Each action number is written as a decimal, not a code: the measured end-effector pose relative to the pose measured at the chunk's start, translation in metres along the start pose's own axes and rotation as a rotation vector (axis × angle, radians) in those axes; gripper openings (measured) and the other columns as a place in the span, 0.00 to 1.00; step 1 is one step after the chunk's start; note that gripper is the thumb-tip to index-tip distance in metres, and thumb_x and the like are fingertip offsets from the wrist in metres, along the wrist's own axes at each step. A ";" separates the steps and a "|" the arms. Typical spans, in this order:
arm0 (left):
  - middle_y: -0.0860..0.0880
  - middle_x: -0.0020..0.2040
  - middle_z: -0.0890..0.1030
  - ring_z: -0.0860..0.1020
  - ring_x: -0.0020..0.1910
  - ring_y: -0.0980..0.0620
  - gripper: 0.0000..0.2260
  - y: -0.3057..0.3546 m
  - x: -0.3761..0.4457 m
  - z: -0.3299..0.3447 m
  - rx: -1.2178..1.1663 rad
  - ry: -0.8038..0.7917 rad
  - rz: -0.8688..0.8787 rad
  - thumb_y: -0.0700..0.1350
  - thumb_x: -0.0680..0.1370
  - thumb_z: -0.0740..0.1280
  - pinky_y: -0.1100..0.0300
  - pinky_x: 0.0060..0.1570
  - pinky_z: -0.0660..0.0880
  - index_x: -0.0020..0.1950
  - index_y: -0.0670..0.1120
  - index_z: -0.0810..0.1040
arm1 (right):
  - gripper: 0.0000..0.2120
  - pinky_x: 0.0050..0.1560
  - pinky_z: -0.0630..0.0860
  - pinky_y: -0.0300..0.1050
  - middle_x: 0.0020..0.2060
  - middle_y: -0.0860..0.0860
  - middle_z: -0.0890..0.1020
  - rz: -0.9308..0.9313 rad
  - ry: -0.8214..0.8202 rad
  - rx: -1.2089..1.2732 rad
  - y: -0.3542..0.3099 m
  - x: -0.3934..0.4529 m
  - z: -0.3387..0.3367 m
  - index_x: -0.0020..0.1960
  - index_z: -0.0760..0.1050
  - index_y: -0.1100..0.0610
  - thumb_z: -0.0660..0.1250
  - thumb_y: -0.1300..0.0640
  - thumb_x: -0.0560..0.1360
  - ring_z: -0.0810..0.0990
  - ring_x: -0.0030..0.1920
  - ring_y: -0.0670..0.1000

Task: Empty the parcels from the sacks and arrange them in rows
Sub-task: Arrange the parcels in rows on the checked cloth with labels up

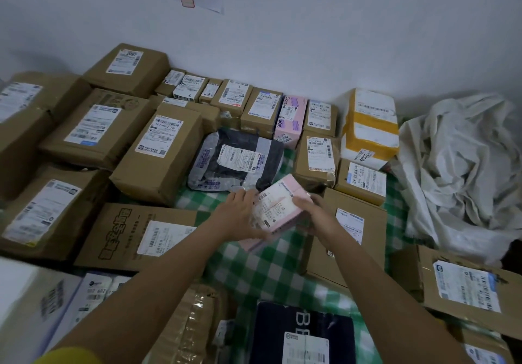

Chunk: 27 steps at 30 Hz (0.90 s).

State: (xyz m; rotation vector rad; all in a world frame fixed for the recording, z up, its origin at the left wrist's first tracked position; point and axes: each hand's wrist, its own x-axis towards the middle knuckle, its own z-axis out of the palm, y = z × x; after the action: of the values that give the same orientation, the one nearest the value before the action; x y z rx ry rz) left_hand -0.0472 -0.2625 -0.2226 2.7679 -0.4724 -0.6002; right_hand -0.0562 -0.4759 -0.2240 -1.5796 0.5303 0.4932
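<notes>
A small pink parcel (278,204) with a white shipping label is tilted above the green checked cloth (254,273). My left hand (240,214) holds its left side and my right hand (313,214) grips its right side. Just beyond it lies a dark grey plastic mailer (234,160). Brown cardboard parcels stand in rows behind, among them a long box (161,154) to the left and a small box (317,160) to the right. A crumpled white sack (463,165) lies at the right against the wall.
A flat printed carton (135,236) lies left of my arms and another brown box (350,239) sits under my right wrist. A dark navy parcel (302,332) lies near the front. A yellow-taped white box (370,126) stands by the wall. Boxes crowd the left side.
</notes>
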 end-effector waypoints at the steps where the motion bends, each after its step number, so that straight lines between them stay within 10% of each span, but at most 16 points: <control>1: 0.46 0.70 0.65 0.68 0.67 0.45 0.47 0.000 0.000 -0.003 -0.059 -0.042 -0.031 0.73 0.67 0.64 0.46 0.62 0.71 0.76 0.48 0.54 | 0.21 0.54 0.80 0.54 0.53 0.53 0.82 0.002 -0.011 -0.036 -0.005 0.004 0.002 0.66 0.69 0.53 0.69 0.52 0.76 0.80 0.54 0.54; 7: 0.51 0.45 0.79 0.79 0.41 0.55 0.14 -0.024 -0.010 -0.015 -0.307 -0.130 -0.161 0.56 0.82 0.56 0.59 0.42 0.76 0.53 0.48 0.75 | 0.18 0.57 0.77 0.53 0.52 0.49 0.81 -0.009 -0.159 -0.310 -0.020 0.023 0.033 0.65 0.71 0.51 0.68 0.51 0.76 0.78 0.56 0.53; 19: 0.47 0.50 0.80 0.81 0.44 0.48 0.19 -0.050 -0.019 0.001 -0.566 -0.135 -0.344 0.47 0.79 0.65 0.50 0.45 0.81 0.68 0.46 0.67 | 0.24 0.54 0.79 0.60 0.49 0.50 0.79 0.184 -0.182 -0.232 0.007 0.013 0.091 0.69 0.60 0.54 0.66 0.55 0.78 0.80 0.51 0.55; 23: 0.44 0.56 0.80 0.80 0.42 0.50 0.18 -0.047 -0.019 -0.003 -0.574 -0.076 -0.388 0.45 0.80 0.65 0.61 0.33 0.77 0.68 0.45 0.66 | 0.22 0.47 0.81 0.54 0.53 0.52 0.79 0.144 -0.228 -0.282 0.006 0.008 0.099 0.70 0.62 0.52 0.65 0.58 0.79 0.81 0.49 0.54; 27: 0.43 0.59 0.78 0.79 0.53 0.46 0.17 -0.051 -0.022 -0.011 -0.353 -0.052 -0.411 0.46 0.79 0.65 0.51 0.51 0.78 0.66 0.45 0.68 | 0.24 0.50 0.80 0.50 0.58 0.51 0.76 0.096 -0.272 -0.308 0.005 -0.006 0.097 0.72 0.62 0.54 0.65 0.60 0.79 0.78 0.53 0.52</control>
State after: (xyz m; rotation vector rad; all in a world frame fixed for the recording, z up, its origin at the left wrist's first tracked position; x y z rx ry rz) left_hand -0.0484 -0.2062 -0.2219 2.5164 0.1900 -0.7618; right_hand -0.0639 -0.3788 -0.2312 -1.7474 0.3331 0.8825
